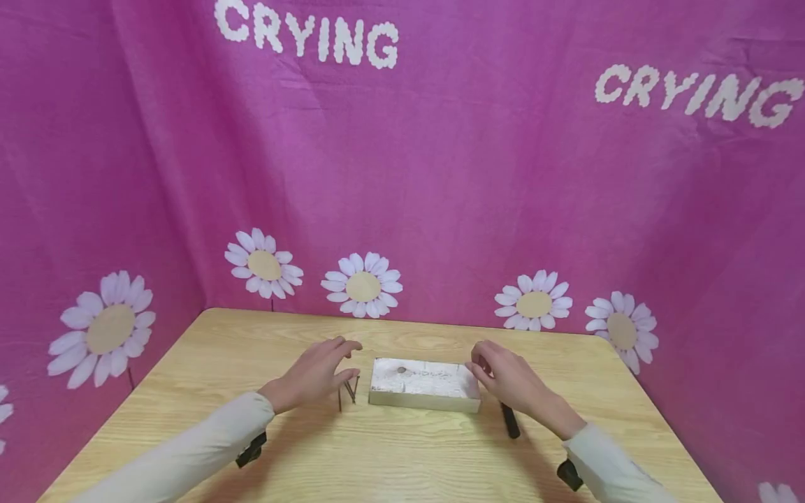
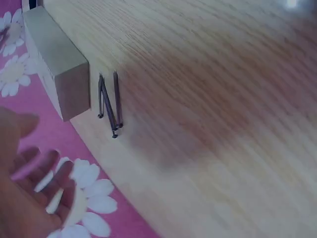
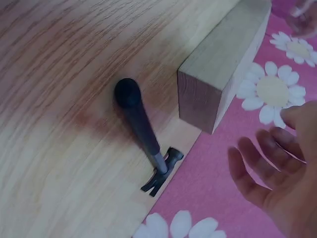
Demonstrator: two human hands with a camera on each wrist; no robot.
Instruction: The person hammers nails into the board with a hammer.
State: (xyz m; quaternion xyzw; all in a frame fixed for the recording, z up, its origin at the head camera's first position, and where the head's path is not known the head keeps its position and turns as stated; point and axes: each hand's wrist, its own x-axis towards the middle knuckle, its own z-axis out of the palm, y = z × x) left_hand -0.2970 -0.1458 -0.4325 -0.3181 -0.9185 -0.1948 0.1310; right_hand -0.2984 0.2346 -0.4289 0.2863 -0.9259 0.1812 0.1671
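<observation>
A wooden block (image 1: 424, 381) with a whitish, marked top lies on the table. My left hand (image 1: 317, 370) hovers left of the block, its fingers apart and holding nothing. Below and beside that hand, several dark nails (image 2: 109, 106) lie close together near the block's end. On the block's other side is my right hand (image 1: 506, 377), fingers loosely bent with nothing between them; it overlaps the block's corner in the head view. A claw hammer (image 3: 141, 129) with a black grip lies by the block's right end, its head partly hidden by the right hand in the head view.
The light wood table (image 1: 402, 461) reaches back to a pink cloth backdrop (image 1: 440, 175) with daisies and white lettering. Black wrist cameras sit under both sleeves, the left one (image 1: 251, 449) and the right one (image 1: 569, 474).
</observation>
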